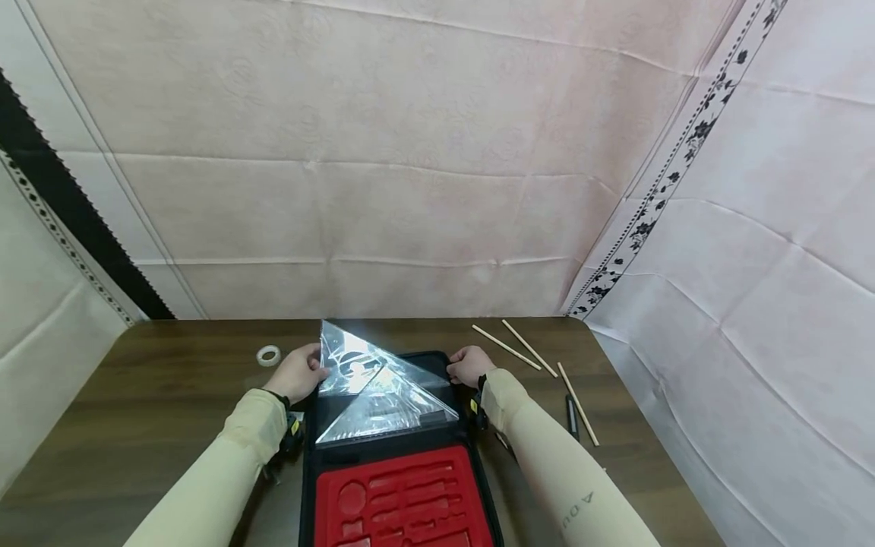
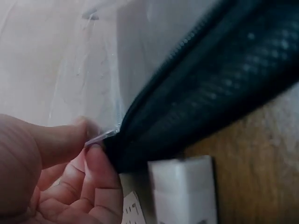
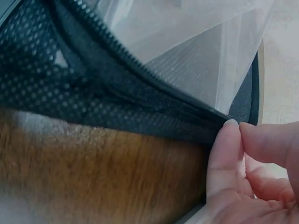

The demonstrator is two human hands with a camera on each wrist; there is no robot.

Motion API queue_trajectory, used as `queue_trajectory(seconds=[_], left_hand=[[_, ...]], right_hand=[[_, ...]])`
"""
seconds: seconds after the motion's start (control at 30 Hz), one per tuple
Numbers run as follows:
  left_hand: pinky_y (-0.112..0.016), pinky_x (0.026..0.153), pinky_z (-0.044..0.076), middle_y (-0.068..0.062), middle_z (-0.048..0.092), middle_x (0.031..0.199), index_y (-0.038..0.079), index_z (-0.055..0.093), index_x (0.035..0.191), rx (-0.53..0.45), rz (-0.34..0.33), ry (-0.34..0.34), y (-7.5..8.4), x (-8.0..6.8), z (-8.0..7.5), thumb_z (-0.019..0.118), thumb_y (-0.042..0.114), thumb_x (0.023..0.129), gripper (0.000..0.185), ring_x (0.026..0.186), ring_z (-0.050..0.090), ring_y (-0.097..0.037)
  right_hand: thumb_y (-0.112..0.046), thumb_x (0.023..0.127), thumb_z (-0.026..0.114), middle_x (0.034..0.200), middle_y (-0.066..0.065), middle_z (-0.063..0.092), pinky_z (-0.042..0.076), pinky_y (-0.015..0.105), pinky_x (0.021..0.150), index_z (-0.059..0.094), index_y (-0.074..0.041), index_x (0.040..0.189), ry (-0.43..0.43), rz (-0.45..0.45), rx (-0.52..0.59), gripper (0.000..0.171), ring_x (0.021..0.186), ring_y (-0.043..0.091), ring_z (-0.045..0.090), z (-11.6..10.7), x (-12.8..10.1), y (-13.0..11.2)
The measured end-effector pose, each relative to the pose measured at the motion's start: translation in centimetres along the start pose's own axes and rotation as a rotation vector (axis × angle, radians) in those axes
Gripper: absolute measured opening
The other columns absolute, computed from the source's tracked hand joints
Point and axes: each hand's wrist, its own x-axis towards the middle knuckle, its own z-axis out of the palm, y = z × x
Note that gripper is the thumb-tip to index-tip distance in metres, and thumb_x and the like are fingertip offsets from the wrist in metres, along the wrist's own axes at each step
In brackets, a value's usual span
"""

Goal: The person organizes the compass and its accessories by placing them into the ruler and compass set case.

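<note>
A black zip case (image 1: 396, 444) lies unfolded on the table, a red moulded tray (image 1: 403, 494) in its near half. Over the far half spreads a shiny, clear plastic wrapper (image 1: 383, 387) with a triangular outline. My left hand (image 1: 299, 372) pinches the wrapper's left edge between thumb and forefinger, right beside the case's zip edge, as the left wrist view shows. Over on the other side my right hand (image 1: 470, 366) pinches the zipped rim of the case lid (image 3: 187, 109), its thumb and forefinger meeting at the zip.
A white tape roll (image 1: 269, 355) lies left of the left hand. Several thin wooden sticks (image 1: 507, 348) are scattered to the right, with a black pen-like tool (image 1: 572, 418) next to one. Fabric-covered walls rise behind and beside the wooden table (image 1: 164, 418).
</note>
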Motion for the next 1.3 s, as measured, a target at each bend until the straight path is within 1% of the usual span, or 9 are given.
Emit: queue_trajectory(seconds=[0.1,0.2,0.27,0.33,0.43,0.53,0.67,0.97,1.3], left_hand=[[-0.034,0.07,0.042,-0.01,0.052,0.083,-0.015,0.04,0.133,0.006,0.016,-0.001,0.0,-0.1,0.2,0.065,0.001,0.087,0.055,0.077,0.051,-0.022],[-0.033,0.068,0.042,-0.012,0.053,0.084,-0.016,0.039,0.132,-0.028,0.021,-0.015,0.2,-0.2,0.4,0.066,-0.003,0.084,0.057,0.078,0.052,-0.024],[-0.032,0.068,0.043,-0.012,0.053,0.084,-0.015,0.038,0.132,-0.049,0.02,-0.029,0.5,-0.3,0.5,0.067,-0.004,0.083,0.058,0.078,0.053,-0.024],[-0.034,0.069,0.044,-0.015,0.055,0.085,-0.016,0.037,0.131,-0.065,0.024,-0.043,0.8,-0.4,0.6,0.066,-0.004,0.083,0.058,0.079,0.054,-0.026],[-0.039,0.075,0.045,-0.016,0.057,0.092,-0.014,0.041,0.131,-0.044,0.006,-0.036,1.2,-0.4,0.5,0.064,0.005,0.089,0.052,0.086,0.055,-0.027],[-0.043,0.08,0.047,-0.021,0.061,0.105,-0.012,0.049,0.13,-0.047,-0.014,0.021,1.4,-0.2,0.2,0.057,0.013,0.097,0.042,0.095,0.058,-0.029],[-0.039,0.076,0.051,-0.023,0.063,0.107,-0.008,0.051,0.131,-0.141,-0.021,0.095,1.6,-0.1,-0.3,0.053,0.009,0.099,0.036,0.092,0.063,-0.03],[-0.038,0.072,0.052,-0.021,0.063,0.102,-0.005,0.046,0.129,-0.206,-0.013,0.021,1.5,-0.4,-1.0,0.055,0.002,0.097,0.034,0.083,0.063,-0.026],[-0.038,0.075,0.052,-0.019,0.062,0.1,-0.004,0.047,0.123,-0.285,-0.073,0.003,1.6,-0.5,-1.1,0.055,0.003,0.097,0.028,0.082,0.063,-0.025]], right_hand=[[-0.004,0.091,0.065,0.087,0.012,0.064,0.055,0.029,0.066,0.062,0.007,0.107,-0.002,0.0,-0.026,0.02,0.069,0.018,0.066,0.0,-0.1,-0.2],[-0.013,0.092,0.067,0.073,0.004,0.057,0.05,0.028,0.058,0.062,0.0,0.091,-0.008,0.015,-0.052,0.015,0.059,0.014,0.057,-0.3,-0.2,-0.1],[-0.019,0.092,0.067,0.065,0.0,0.046,0.041,0.027,0.052,0.054,-0.006,0.077,-0.022,0.028,-0.045,0.024,0.052,0.013,0.045,-0.6,-0.2,0.1],[-0.022,0.093,0.066,0.062,0.0,0.041,0.037,0.027,0.05,0.047,-0.009,0.074,-0.044,0.038,-0.004,0.03,0.05,0.014,0.039,-0.9,-0.3,0.3],[-0.021,0.095,0.064,0.066,0.001,0.042,0.044,0.027,0.051,0.05,-0.008,0.079,-0.079,0.04,0.097,0.024,0.05,0.014,0.042,-1.1,-0.4,0.7],[-0.02,0.097,0.06,0.07,0.003,0.045,0.053,0.03,0.058,0.057,-0.005,0.093,-0.093,0.038,0.193,0.016,0.054,0.014,0.048,-1.1,-0.3,1.1],[-0.02,0.099,0.056,0.067,0.003,0.042,0.055,0.033,0.063,0.058,-0.002,0.097,-0.067,0.001,0.255,0.018,0.055,0.014,0.046,-1.1,-0.1,0.9],[-0.023,0.099,0.057,0.085,0.008,0.052,0.053,0.032,0.062,0.063,-0.006,0.094,0.083,-0.056,0.158,0.019,0.069,0.019,0.055,-0.9,-0.3,0.1],[-0.026,0.099,0.056,0.087,0.007,0.053,0.052,0.032,0.062,0.063,-0.008,0.093,0.123,-0.066,0.148,0.02,0.075,0.021,0.056,-0.6,-0.2,0.5]])
